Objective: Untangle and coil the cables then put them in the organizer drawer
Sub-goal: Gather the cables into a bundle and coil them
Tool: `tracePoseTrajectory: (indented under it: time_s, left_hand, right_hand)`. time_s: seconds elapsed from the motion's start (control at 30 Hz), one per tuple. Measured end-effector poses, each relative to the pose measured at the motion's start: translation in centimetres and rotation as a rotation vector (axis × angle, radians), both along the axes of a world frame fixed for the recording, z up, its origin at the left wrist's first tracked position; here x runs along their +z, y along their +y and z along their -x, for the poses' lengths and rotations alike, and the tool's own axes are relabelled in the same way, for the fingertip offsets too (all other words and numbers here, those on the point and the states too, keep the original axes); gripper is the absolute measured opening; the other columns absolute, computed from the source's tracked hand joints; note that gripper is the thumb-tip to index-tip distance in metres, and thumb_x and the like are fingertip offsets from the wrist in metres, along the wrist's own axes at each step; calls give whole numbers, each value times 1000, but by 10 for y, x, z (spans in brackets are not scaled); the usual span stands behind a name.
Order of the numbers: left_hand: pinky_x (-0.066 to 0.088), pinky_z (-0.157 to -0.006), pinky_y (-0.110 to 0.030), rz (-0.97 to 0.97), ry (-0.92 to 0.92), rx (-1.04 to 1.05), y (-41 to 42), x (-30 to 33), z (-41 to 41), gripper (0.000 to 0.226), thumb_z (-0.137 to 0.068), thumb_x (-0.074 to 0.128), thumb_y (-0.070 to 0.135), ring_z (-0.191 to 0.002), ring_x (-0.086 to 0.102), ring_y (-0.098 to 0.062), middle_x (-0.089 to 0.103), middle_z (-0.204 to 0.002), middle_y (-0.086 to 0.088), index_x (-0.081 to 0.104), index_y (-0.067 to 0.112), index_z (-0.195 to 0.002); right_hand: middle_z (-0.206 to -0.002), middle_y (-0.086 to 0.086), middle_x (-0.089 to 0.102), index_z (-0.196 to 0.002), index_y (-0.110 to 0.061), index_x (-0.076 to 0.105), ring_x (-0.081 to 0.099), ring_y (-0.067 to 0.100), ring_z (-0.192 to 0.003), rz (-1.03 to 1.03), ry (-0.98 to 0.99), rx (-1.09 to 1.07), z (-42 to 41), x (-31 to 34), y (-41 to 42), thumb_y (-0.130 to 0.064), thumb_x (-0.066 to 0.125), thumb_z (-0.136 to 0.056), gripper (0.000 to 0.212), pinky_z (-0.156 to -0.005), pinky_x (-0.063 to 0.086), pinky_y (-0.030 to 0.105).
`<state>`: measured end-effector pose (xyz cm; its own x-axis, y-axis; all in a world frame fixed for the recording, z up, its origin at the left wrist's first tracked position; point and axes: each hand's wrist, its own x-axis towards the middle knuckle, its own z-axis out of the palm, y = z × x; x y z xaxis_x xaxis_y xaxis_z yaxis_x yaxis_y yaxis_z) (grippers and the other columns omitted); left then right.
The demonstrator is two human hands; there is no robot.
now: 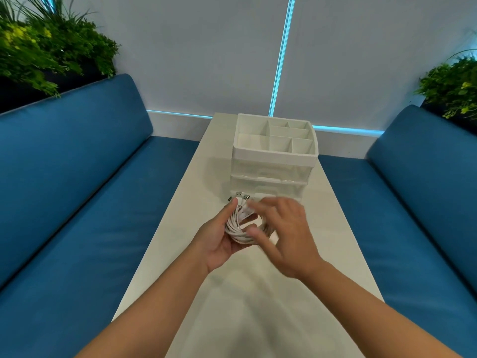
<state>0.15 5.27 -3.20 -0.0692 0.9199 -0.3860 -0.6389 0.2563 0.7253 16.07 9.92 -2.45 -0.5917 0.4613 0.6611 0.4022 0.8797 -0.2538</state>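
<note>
Both forearms reach in from 6 o'clock over a white table (322, 228). At centre, the left hand (219, 241) grasps a coiled bundle of white cables (236, 227), thumb curled over its top edge; the bundle sits in the hand, held above the table. USB plugs (242, 195) stick out of the coil toward 12 o'clock. The right hand (281, 228) lies over the coil's right side, blurred; whether it is gripping cannot be told. Just beyond, at 12 o'clock, stands a white organizer (275, 161) with open top compartments and translucent drawers below. Blue benches (77, 202) flank the table at 9 and 3 o'clock.
</note>
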Motion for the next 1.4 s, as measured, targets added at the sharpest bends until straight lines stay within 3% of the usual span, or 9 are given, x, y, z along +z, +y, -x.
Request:
tracePoseTrajectory:
  time_s: [0.1,0.2,0.4,0.5,0.57,0.73,1.0,1.17,1.4]
  left_hand:
    - [59,-74,-32,-30,73,-39,-2,2,3,36,-93,59,40,-75,72,-20,75,-106,-6,70,13,-114]
    - [59,-67,-30,-70,168,-97,-3,4,-2,28,-97,54,31,-63,70,-17,75,-89,-5,69,11,-108]
    - [55,-64,-29,-80,426,-132,-4,7,-9,25,-101,49,32,-65,67,-21,74,-96,-7,60,18,-119]
    - [57,-74,-35,-45,538,-113,-1,0,-9,44,-99,49,36,-69,67,-23,72,-107,-3,32,47,-138]
    - [56,-85,-35,-87,624,-137,-1,0,-11,54,-101,41,34,-90,70,-20,64,-123,8,20,61,-142]
    - [36,-103,-29,-117,809,-247,3,1,-8,51,-104,34,37,-125,44,-6,37,-154,10,19,55,-149]
    - [57,-89,-33,-70,655,-420,1,-11,2,61,-95,64,29,-114,63,-13,60,-132,3,33,26,-148]
    - [56,-93,-34,-72,665,-430,1,-19,3,61,-91,69,31,-114,64,-14,64,-129,5,39,26,-144]
    - [54,-96,-44,-75,797,-323,6,-28,5,42,-92,67,36,-108,66,-17,68,-119,6,52,31,-132]
  right_hand:
    - [-129,-4,54,-134,-25,51,50,12,-115,566,190,-223,6,19,9,-57,41,-95,51,-99,39,32]
    - [-121,1,65,-124,-20,59,64,18,-105,1223,78,-155,9,29,20,-56,39,-96,49,-98,49,44]
    - [-101,11,71,-104,-13,67,70,28,-80,1105,-13,-66,10,17,14,-41,44,-100,37,-75,55,40]
    - [-90,5,68,-102,-13,68,62,14,-61,1077,-59,-55,8,14,18,-39,46,-100,34,-56,45,26]
    - [-87,1,67,-103,-13,68,60,13,-60,1081,-80,-47,8,10,20,-39,46,-100,34,-55,44,24]
    - [-87,3,68,-101,-14,70,60,14,-61,1052,-118,-43,8,6,26,-39,47,-99,34,-55,43,23]
    - [-88,8,73,-105,-13,68,64,17,-65,1249,-115,-93,3,9,38,-54,54,-92,46,-73,52,35]
    - [-104,12,69,-120,-12,59,67,22,-79,1566,-62,-116,0,18,51,-56,44,-95,53,-82,53,36]
    - [-95,12,66,-121,-7,58,64,21,-76,1604,-21,-104,4,17,56,-47,52,-95,48,-76,52,32]
